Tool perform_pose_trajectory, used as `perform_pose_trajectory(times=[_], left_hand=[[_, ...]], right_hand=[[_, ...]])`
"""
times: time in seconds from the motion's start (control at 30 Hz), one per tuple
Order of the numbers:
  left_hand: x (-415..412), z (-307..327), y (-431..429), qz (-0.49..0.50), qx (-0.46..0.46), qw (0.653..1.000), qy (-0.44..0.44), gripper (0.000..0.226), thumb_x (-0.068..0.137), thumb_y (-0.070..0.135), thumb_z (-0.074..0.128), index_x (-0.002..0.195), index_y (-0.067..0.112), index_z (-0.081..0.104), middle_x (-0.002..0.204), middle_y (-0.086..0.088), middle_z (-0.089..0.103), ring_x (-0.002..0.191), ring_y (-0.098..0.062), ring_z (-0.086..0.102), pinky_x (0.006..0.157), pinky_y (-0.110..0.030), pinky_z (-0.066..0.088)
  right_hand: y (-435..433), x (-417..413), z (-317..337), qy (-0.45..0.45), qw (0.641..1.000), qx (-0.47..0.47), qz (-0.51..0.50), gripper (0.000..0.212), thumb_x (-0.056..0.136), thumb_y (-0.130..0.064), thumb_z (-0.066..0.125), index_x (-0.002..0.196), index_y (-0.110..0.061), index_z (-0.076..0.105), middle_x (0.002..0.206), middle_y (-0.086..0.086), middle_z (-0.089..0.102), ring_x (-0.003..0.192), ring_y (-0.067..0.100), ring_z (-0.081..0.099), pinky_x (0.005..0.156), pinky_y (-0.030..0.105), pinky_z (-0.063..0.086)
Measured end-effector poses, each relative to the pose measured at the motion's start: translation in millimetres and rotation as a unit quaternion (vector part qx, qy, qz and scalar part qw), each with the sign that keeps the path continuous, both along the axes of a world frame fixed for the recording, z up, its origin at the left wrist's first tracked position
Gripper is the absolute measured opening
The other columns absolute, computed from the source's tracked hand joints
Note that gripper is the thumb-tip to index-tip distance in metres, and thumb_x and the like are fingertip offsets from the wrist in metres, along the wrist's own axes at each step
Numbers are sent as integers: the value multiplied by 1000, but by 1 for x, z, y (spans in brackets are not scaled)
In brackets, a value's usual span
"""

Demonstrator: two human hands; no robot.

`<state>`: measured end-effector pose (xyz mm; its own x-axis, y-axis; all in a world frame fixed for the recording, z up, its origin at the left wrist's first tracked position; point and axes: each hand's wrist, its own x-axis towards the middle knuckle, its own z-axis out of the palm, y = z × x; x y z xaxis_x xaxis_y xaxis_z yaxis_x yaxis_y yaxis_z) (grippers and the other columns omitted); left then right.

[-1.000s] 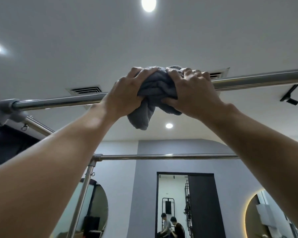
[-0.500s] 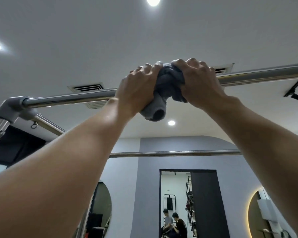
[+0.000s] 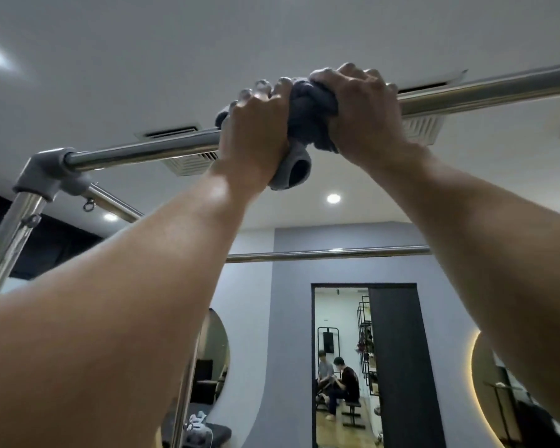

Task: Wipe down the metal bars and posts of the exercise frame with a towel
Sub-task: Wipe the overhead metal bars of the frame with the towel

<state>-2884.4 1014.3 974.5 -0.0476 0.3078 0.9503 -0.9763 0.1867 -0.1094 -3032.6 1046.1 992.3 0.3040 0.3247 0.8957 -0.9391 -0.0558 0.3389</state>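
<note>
A shiny top bar [image 3: 485, 92] of the exercise frame runs overhead from a grey corner joint [image 3: 44, 171] at the left up to the right edge. A grey towel [image 3: 307, 121] is bunched round the bar near its middle, with a loose end hanging below. My left hand [image 3: 256, 130] grips the towel and bar on the left side. Right beside it, my right hand [image 3: 362, 114] clutches the towel and bar too. The stretch of bar under the towel is hidden.
A vertical post [image 3: 8, 244] drops from the corner joint at the left. A side rail with a ring [image 3: 89, 205] runs back from the joint. A far crossbar [image 3: 330, 255] spans the middle. Beyond it an open doorway [image 3: 341, 367] shows two seated people.
Both hands have slid the towel along the top bar while wringing it tighter round the bar. The view has tipped, so the corner joint and post show more.
</note>
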Motion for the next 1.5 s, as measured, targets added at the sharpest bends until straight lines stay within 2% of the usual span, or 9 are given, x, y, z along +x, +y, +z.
perform_pose_trajectory(times=[0.23, 0.43, 0.63, 0.9, 1.07, 1.13, 1.3, 1.43, 1.5], left_hand=[[-2, -26, 3, -17, -46, 996, -80, 40, 93, 16, 45, 131, 7, 49, 123, -19, 58, 107, -41, 58, 83, -51, 51], [-3, -6, 8, 8, 40, 999, 20, 45, 92, 18, 47, 134, 5, 42, 126, -20, 53, 113, -41, 54, 91, -50, 47], [6, -29, 2, -24, -23, 995, -97, 43, 88, 24, 61, 122, 2, 48, 125, -18, 49, 109, -36, 53, 79, -48, 54], [68, -5, -22, -33, 10, 997, -72, 46, 85, 21, 42, 128, 4, 41, 112, -22, 59, 97, -43, 58, 83, -52, 48], [89, -21, -52, -31, -70, 989, -123, 53, 88, 35, 35, 132, 7, 46, 113, -24, 60, 93, -45, 62, 76, -53, 53], [91, -11, -52, -50, -75, 987, -131, 48, 91, 34, 45, 132, 9, 47, 113, -22, 60, 96, -43, 61, 77, -53, 54], [113, 16, -46, -160, 24, 983, -85, 45, 90, 27, 55, 133, 17, 47, 119, -15, 58, 107, -39, 56, 86, -45, 43], [118, -13, -60, -176, -49, 980, -77, 54, 86, 28, 50, 139, 19, 47, 128, -13, 58, 115, -35, 55, 95, -44, 42], [111, -13, -59, -188, -56, 977, -83, 54, 88, 31, 51, 141, 24, 46, 131, -10, 57, 118, -31, 54, 98, -42, 42]], right_hand=[[-3, -33, -19, 61, 996, -61, -3, 36, 92, -33, 55, 127, -24, 59, 119, 2, 64, 114, 32, 55, 91, 45, 41], [-1, 9, 3, -10, 1000, 10, 8, 35, 89, -16, 50, 122, -26, 55, 122, -1, 59, 114, 31, 55, 89, 42, 42], [-13, -18, -24, 53, 997, -61, 15, 39, 77, -26, 66, 114, -16, 59, 109, 2, 61, 110, 30, 54, 89, 46, 42], [-14, 58, 0, 5, 995, 97, -13, 57, 79, -26, 59, 133, -35, 47, 135, -6, 52, 126, 28, 44, 98, 47, 33], [-48, 55, -23, 56, 996, -68, 3, 52, 78, -42, 65, 127, -24, 58, 124, -6, 60, 120, 24, 51, 92, 43, 36], [-45, 55, -17, 45, 997, -55, 4, 52, 79, -45, 59, 128, -27, 57, 125, -7, 60, 120, 25, 51, 93, 44, 36], [-44, 105, 6, -61, 998, 1, -15, 42, 86, -26, 51, 129, -30, 50, 124, -3, 58, 115, 30, 52, 92, 44, 36], [-62, 98, -15, 18, 997, -63, -34, 47, 81, -40, 62, 126, -26, 56, 122, -6, 60, 115, 26, 53, 91, 41, 37], [-56, 88, -14, 29, 997, -71, -32, 48, 83, -47, 49, 124, -25, 58, 121, -4, 61, 113, 28, 54, 90, 41, 37]])
